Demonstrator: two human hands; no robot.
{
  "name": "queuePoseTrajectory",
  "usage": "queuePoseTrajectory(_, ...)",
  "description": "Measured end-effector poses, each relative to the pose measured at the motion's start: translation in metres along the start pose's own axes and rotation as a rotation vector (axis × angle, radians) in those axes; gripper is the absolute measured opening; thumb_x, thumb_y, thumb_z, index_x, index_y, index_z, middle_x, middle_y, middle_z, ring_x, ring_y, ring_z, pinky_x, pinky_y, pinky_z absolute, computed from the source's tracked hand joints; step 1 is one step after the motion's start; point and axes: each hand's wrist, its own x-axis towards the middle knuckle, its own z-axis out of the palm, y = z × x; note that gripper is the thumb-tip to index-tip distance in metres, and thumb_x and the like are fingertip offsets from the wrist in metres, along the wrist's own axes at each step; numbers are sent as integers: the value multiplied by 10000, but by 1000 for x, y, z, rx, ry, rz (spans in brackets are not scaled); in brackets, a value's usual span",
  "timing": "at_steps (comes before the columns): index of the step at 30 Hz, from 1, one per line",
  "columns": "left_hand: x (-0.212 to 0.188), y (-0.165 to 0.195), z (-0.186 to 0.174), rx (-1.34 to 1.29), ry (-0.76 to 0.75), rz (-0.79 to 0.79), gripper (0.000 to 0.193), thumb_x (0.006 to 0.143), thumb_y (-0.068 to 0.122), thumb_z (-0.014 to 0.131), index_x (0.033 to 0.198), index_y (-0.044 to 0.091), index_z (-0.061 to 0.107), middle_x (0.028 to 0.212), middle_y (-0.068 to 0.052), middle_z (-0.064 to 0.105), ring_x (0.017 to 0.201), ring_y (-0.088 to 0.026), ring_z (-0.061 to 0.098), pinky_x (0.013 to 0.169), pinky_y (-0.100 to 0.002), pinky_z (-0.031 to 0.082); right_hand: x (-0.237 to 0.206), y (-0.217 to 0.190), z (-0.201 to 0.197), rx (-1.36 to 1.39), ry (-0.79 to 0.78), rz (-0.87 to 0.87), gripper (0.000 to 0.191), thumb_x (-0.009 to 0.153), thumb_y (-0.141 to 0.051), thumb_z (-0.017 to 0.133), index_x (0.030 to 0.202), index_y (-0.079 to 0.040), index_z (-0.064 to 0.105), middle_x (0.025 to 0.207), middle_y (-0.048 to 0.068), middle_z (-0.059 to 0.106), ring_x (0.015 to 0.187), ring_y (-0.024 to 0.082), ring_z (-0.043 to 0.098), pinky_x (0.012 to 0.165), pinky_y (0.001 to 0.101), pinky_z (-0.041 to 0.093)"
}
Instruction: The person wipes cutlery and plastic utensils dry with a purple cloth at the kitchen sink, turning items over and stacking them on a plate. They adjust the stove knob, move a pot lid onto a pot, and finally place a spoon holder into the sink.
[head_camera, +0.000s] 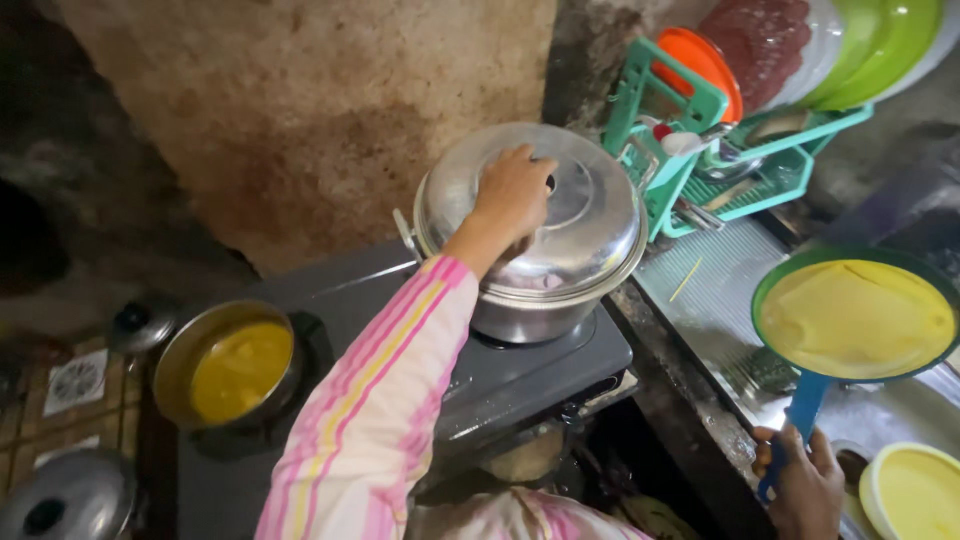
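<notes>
My left hand (513, 195), in a pink striped sleeve, reaches forward and grips the top of a domed steel lid (595, 215). The lid sits on a large steel pot (530, 318), which stands on a dark stove (540, 375). My right hand (805, 490), low at the right, holds the blue handle (803, 408) of a green pan (855, 318). A flat yellow layer fills the pan, which hovers over a steel counter (715, 290).
A smaller pot of yellow liquid (238, 368) sits on the stove's left burner. A teal dish rack (700, 150) with orange and green plates stands at the back right. A white bowl with yellow contents (915, 490) is at bottom right. Another steel lid (70, 495) lies at bottom left.
</notes>
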Motion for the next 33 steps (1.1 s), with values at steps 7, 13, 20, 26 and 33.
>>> queuePoseTrajectory(7, 50, -35, 51, 2, -106, 60, 136, 799, 134, 723, 926, 106, 763, 1080, -232, 651, 1032, -431, 626, 876, -519, 524, -22, 27, 3, 116, -42, 56, 251, 1081, -164, 526, 1305, -51, 533, 963, 206, 667, 636, 197, 543, 516, 344, 455)
queuePoseTrajectory(13, 69, -34, 14, -41, -35, 60, 133, 787, 74, 708, 911, 59, 751, 1000, -242, 689, 969, -437, 657, 849, -523, 527, -18, 4, 6, 111, 1, 37, 263, 1082, -131, 527, 1334, -53, 522, 963, 218, 650, 647, 208, 536, 530, 346, 437)
queuePoseTrajectory(20, 40, -81, -134, -256, 538, -14, 170, 921, -4, 706, 1086, 27, 730, 1008, -172, 752, 928, -276, 725, 820, -372, 572, 12, -64, 31, 116, -73, -71, 282, 1131, -149, 530, 1376, -11, 507, 993, 209, 657, 683, 188, 559, 553, 320, 441)
queuePoseTrajectory(26, -117, -72, -187, -776, 951, -338, 209, 1047, -43, 704, 1243, 22, 672, 1182, -74, 675, 1087, -174, 667, 977, -323, 571, 26, -110, 60, 64, -168, -118, 342, 1144, -154, 529, 1462, -29, 540, 989, 161, 671, 680, 173, 562, 540, 298, 421)
queuePoseTrajectory(33, -200, -9, -141, -854, 1126, -693, 200, 1035, -42, 701, 1223, 18, 675, 1152, -64, 678, 1062, -166, 661, 957, -316, 563, 40, -140, 107, 89, -316, -168, 363, 1122, -126, 503, 1449, 31, 512, 972, 192, 660, 679, 173, 554, 574, 293, 444)
